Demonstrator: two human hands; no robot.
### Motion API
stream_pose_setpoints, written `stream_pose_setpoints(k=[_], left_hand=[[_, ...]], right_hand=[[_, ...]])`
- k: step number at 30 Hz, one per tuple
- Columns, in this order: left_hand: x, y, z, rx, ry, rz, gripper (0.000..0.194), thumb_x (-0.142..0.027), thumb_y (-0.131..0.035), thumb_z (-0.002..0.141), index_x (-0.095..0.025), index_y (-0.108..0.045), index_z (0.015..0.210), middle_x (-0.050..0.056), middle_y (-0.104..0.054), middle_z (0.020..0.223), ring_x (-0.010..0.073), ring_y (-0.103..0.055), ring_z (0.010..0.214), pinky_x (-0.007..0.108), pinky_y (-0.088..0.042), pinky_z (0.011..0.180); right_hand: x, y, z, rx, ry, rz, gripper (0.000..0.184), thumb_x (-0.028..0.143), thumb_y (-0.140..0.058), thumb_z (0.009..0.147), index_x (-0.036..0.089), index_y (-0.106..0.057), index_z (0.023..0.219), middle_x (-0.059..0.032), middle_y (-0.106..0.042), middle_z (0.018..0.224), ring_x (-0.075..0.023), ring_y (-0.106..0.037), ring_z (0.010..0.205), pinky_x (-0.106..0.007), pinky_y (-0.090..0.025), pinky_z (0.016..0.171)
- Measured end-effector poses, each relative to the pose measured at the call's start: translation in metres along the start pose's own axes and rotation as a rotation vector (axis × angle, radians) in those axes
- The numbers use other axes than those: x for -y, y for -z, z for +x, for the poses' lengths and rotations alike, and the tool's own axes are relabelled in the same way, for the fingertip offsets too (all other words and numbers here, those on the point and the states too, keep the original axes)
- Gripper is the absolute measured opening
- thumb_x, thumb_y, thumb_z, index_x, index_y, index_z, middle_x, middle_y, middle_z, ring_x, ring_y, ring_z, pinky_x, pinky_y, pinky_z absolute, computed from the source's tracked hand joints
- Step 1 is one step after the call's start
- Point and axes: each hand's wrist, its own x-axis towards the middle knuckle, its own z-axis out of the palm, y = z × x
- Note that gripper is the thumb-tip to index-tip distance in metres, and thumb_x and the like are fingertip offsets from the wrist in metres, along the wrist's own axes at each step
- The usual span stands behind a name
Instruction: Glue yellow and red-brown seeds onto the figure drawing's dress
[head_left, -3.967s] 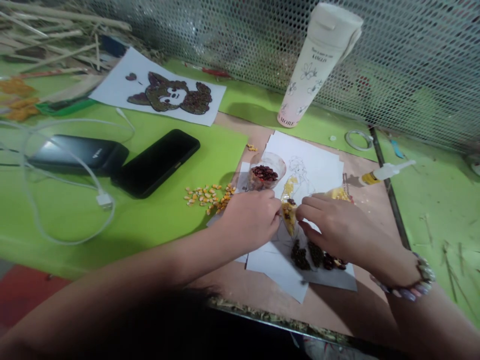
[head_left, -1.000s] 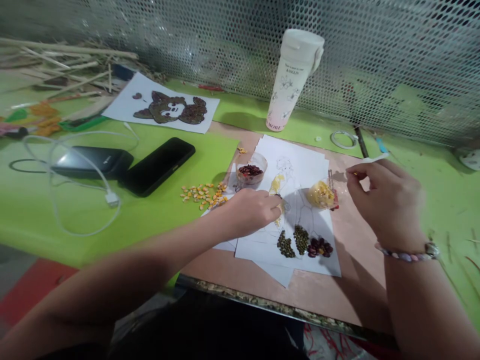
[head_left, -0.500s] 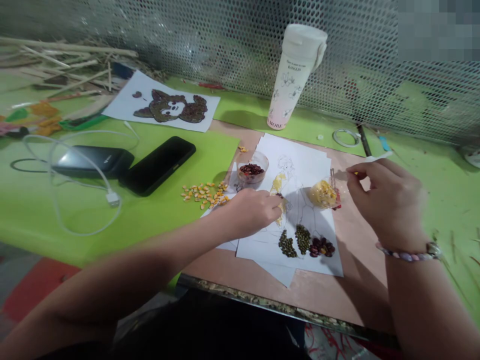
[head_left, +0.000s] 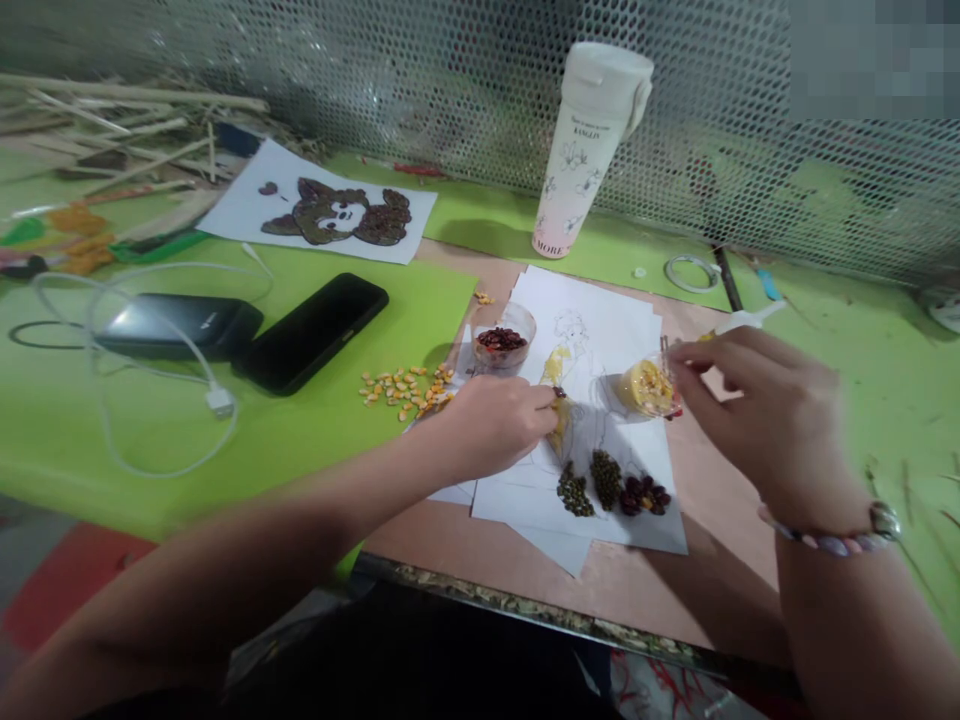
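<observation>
My left hand (head_left: 504, 425) is closed in a pinch over the drawing sheet (head_left: 525, 505), its fingertips at a small dark red bean (head_left: 559, 392). Beside them, yellow bits (head_left: 556, 366) cover part of the drawn figure. My right hand (head_left: 765, 410) has thumb and fingertips together at the right rim of a clear cup of yellow bits (head_left: 646, 385); whatever they pinch is too small to make out. A clear cup with dark red beans (head_left: 501, 340) stands behind my left hand. Green beans (head_left: 605, 478) and dark red beans (head_left: 645, 495) form shapes low on the sheet.
Corn kernels (head_left: 405, 388) lie left of the sheet, near a phone (head_left: 315, 330) and a power bank (head_left: 184, 325) with a white cable. Behind stand a white tumbler (head_left: 589, 150) and a mesh panel. A roll of tape (head_left: 691, 273) lies at the back right.
My right hand has moved left to the rim of the cup of yellow bits. The left hand stays almost where it was, at the dark bean.
</observation>
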Motion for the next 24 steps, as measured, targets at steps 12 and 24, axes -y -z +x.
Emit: stream_pose_setpoints(k=[12,24], left_hand=[[-0.005,0.015,-0.008,0.109,0.054,-0.023,0.016,-0.023,-0.059,0.086,-0.019,-0.073,0.091,0.005,-0.067,0.084,0.0207,-0.062,0.073,0.031,-0.026,0.052],[-0.004,0.009,-0.007,0.109,0.042,-0.013,0.018,-0.025,-0.058,0.087,-0.021,-0.074,0.094,0.004,-0.067,0.085,0.0229,-0.065,0.073,0.034,-0.032,0.052]], right_hand=[[0.067,0.006,-0.004,0.621,0.150,-0.052,0.017,0.017,-0.060,0.091,0.023,-0.072,0.102,0.0008,-0.064,0.070,-0.0147,-0.058,0.055,-0.032,-0.025,0.047],[0.059,-0.023,-0.016,0.548,0.157,0.026,0.023,0.014,-0.054,0.094,0.022,-0.074,0.104,-0.0008,-0.063,0.072,-0.0140,-0.056,0.060,-0.031,-0.030,0.054]])
